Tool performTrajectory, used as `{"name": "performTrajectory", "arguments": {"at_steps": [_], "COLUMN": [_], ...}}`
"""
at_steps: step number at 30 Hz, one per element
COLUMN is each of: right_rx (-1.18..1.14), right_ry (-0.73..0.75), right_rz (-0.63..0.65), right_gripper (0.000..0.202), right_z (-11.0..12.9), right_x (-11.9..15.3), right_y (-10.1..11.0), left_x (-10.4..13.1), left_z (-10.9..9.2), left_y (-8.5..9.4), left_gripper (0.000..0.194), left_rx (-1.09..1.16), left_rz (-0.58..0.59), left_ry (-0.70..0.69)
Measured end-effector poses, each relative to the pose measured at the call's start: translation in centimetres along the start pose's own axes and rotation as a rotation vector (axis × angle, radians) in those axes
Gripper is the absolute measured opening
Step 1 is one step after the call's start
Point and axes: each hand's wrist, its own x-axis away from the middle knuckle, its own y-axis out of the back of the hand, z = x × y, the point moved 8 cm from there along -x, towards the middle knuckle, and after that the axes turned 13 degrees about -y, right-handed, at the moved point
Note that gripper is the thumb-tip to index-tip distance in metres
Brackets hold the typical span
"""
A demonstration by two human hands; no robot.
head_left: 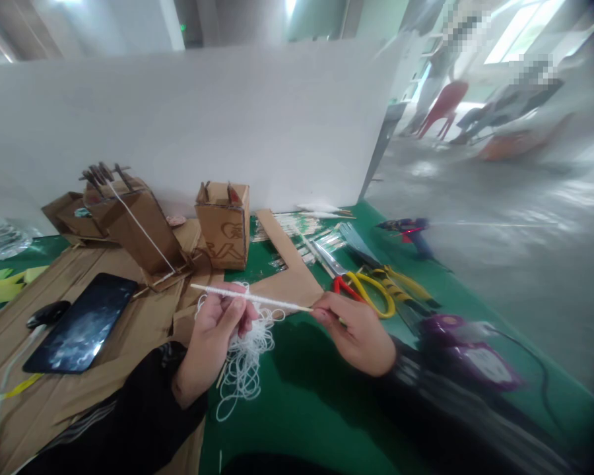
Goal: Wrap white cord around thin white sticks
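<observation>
A thin wooden stick (272,301), wrapped in white string over much of its length, lies level between my two hands. My left hand (222,320) is closed around its wrapped part, thumb on top. At the bare right end, my right hand (349,326) pinches the stick between thumb and fingers. Below my left hand a loose, tangled heap of white string (250,359) rests on the green table (297,409). An angled piece of cardboard (297,280) lies just behind the stick.
Cardboard boxes (222,227) stand behind, one tilted box (138,224) with sticks and string. Left are a black tablet or phone (82,323) and cardboard sheets. Right are scissors (361,290), pliers (400,290), a glue gun (410,234), a purple package (470,349) and bundled sticks (297,227).
</observation>
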Motion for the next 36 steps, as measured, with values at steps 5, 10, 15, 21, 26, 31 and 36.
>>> {"name": "performTrajectory", "arguments": {"at_steps": [5,10,15,21,26,31,36], "right_rx": [0.013,0.001,0.011,-0.001,0.017,0.04,0.027], "right_ry": [-0.072,-0.054,-0.015,-0.109,-0.02,-0.089,-0.056], "right_rz": [-0.014,-0.015,0.045,0.007,0.024,0.031,0.019], "right_gripper": [0.01,0.009,0.014,0.008,0.017,0.012,0.012], "right_z": [-0.36,-0.26,0.01,-0.54,-0.18,-0.61,-0.39], "right_x": [-0.09,-0.02,0.13,-0.02,0.0,-0.06,0.0], "right_y": [-0.1,-0.04,-0.5,-0.41,-0.54,-0.79,-0.7], "left_x": [0.11,0.21,0.24,0.28,0.29,0.43,0.49], "left_z": [-0.11,-0.08,0.04,0.04,0.19,0.04,-0.04], "left_y": [0.01,-0.23,-0.39,-0.49,-0.59,-0.62,-0.85], "left_gripper": [0.018,0.013,0.011,0.013,0.014,0.015,0.016], "left_rx": [-0.011,-0.012,0.004,0.005,0.002,-0.007,-0.01], "left_rz": [-0.013,0.025,0.044,0.029,0.032,0.019,0.025], "left_ry": [0.001,-0.001,-0.01,-0.01,-0.005,0.01,0.017]}}
